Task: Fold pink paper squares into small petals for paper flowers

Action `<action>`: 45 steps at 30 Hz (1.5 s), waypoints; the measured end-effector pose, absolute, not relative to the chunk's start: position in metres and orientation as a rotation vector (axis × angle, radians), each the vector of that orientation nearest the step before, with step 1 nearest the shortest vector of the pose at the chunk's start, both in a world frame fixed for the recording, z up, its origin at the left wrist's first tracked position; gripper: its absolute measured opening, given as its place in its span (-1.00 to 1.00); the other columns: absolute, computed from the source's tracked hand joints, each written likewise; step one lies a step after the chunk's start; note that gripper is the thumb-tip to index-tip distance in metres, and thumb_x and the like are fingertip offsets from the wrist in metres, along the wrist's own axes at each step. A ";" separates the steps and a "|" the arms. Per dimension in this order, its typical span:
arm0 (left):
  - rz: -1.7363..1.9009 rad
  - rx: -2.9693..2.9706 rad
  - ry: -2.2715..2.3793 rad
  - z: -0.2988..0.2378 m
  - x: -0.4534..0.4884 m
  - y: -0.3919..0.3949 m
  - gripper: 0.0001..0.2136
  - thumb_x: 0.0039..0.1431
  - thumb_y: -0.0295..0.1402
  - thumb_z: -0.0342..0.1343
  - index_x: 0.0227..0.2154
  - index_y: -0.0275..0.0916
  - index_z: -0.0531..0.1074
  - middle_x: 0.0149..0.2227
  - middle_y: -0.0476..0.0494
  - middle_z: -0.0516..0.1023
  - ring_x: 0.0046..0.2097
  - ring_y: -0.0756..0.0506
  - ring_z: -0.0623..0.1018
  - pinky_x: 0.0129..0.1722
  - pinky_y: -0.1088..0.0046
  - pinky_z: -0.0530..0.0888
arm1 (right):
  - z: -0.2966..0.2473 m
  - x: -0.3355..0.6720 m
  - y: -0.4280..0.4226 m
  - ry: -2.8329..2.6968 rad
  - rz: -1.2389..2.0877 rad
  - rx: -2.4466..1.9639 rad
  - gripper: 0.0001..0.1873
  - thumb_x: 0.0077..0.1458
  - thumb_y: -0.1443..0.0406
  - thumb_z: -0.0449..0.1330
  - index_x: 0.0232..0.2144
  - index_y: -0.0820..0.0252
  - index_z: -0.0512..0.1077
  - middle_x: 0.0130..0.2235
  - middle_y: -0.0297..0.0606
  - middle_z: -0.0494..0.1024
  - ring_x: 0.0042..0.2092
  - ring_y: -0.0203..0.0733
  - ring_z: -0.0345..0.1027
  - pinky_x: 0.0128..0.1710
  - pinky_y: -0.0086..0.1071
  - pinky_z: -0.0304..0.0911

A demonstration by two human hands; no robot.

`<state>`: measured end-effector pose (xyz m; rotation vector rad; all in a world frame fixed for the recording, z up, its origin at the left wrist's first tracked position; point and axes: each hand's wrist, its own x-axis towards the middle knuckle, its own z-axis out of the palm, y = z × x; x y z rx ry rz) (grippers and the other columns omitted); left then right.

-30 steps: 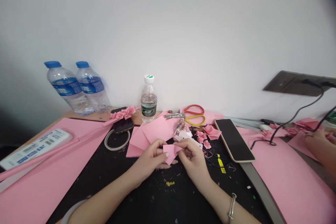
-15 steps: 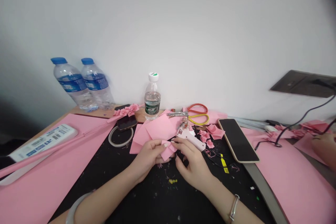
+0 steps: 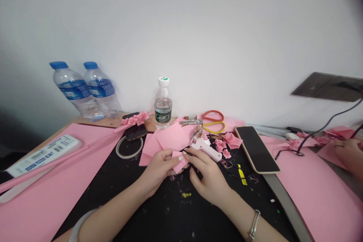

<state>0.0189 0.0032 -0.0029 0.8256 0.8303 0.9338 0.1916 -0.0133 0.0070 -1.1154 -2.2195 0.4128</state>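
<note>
"What stands left of the small water bottle [image 3: 163, 102] on the desk [image 3: 107, 123]?"

"A white power strip [image 3: 42, 155] with blue print we can't read, then two large water bottles [image 3: 74, 90] with blue caps."

"Can we read the small bottle's green label?"

"No, its writing is too small for us."

"What's just below that bottle?"

"A folded pink paper [image 3: 179, 162]. The left hand [image 3: 160, 170] and right hand [image 3: 207, 177] pinch it, each grip clamped on it."

"And farther right of the bottle?"

"A white glue gun [image 3: 205, 150], scissors [image 3: 202, 122] with red and yellow handles, a black-screened phone [image 3: 256, 149], then, at the far right, a co-worker's hand [image 3: 348, 151] on pink paper."
</note>
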 end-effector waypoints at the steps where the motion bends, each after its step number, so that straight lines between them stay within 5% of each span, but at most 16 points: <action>1: 0.934 0.828 0.830 -0.003 0.019 0.003 -0.73 -0.05 -0.27 0.22 -0.30 -0.34 0.48 -0.35 -0.21 0.59 -0.28 -0.08 0.54 -0.27 0.47 0.43 | 0.007 0.192 -0.013 -2.207 0.429 -1.100 -0.54 0.01 0.48 0.00 -0.01 0.14 0.31 0.06 -0.14 0.34 0.04 -0.10 0.24 0.01 -0.18 0.21; 4: 0.925 0.853 0.849 -0.004 0.018 0.004 -0.73 -0.04 -0.28 0.21 -0.29 -0.33 0.47 -0.36 -0.20 0.60 -0.31 -0.08 0.55 -0.31 0.48 0.43 | 0.007 0.193 -0.012 -2.125 0.504 -1.049 -0.56 0.04 0.49 -0.03 -0.03 0.14 0.31 0.00 -0.14 0.38 -0.02 -0.10 0.28 -0.07 -0.21 0.24; 7: 0.899 0.924 0.903 -0.002 0.018 0.005 -0.75 -0.02 -0.28 0.20 -0.30 -0.33 0.46 -0.39 -0.19 0.60 -0.37 -0.06 0.55 -0.40 0.53 0.41 | 0.007 0.196 -0.009 -1.955 0.593 -1.143 -0.71 0.11 0.43 -0.06 -0.13 0.18 0.32 -0.25 -0.19 0.45 -0.30 -0.19 0.34 -0.35 -0.34 0.27; 11: 0.828 1.076 0.902 0.003 0.019 0.004 -0.78 -0.01 -0.28 0.18 -0.33 -0.32 0.46 -0.43 -0.14 0.60 -0.42 -0.03 0.53 -0.48 0.57 0.36 | 0.003 0.197 -0.004 -1.865 0.698 -1.237 -0.86 0.15 0.36 -0.05 -0.42 0.18 0.26 -0.50 -0.37 0.28 -0.47 -0.27 0.17 -0.48 -0.42 0.13; 17: 0.795 1.143 0.791 0.000 0.021 0.003 -0.83 -0.03 -0.32 0.20 -0.43 -0.34 0.44 -0.53 -0.05 0.54 -0.49 0.00 0.48 -0.46 0.54 0.36 | 0.004 0.193 -0.003 -1.996 0.884 -1.143 -0.72 0.15 0.37 -0.03 -0.60 0.17 0.15 -0.57 -0.42 0.22 -0.49 -0.31 0.12 -0.49 -0.45 0.05; 28: 0.715 1.082 0.824 0.006 0.019 0.000 -0.77 -0.02 -0.26 0.18 -0.35 -0.34 0.45 -0.47 -0.15 0.58 -0.40 -0.07 0.55 -0.42 0.49 0.41 | 0.002 0.193 -0.004 -1.882 1.074 -1.076 -0.72 0.16 0.33 -0.03 -0.60 0.18 0.21 -0.57 -0.39 0.29 -0.50 -0.30 0.15 -0.49 -0.43 0.13; 38: 0.690 1.046 0.773 0.002 0.018 0.000 -0.73 0.00 -0.23 0.16 -0.32 -0.34 0.45 -0.45 -0.18 0.59 -0.40 -0.07 0.56 -0.40 0.49 0.43 | 0.005 0.191 -0.006 -1.946 0.921 -1.089 -0.70 0.12 0.37 -0.05 -0.63 0.15 0.05 -0.60 -0.45 0.11 -0.54 -0.32 0.02 -0.55 -0.45 -0.02; 45: 0.696 1.089 0.784 0.003 0.018 0.000 -0.74 0.00 -0.22 0.16 -0.35 -0.34 0.45 -0.47 -0.15 0.58 -0.40 -0.07 0.55 -0.40 0.49 0.42 | 0.005 0.192 -0.008 -2.077 0.749 -1.063 -0.72 0.14 0.41 -0.07 -0.61 0.15 0.11 -0.60 -0.43 0.16 -0.54 -0.32 0.05 -0.55 -0.43 -0.02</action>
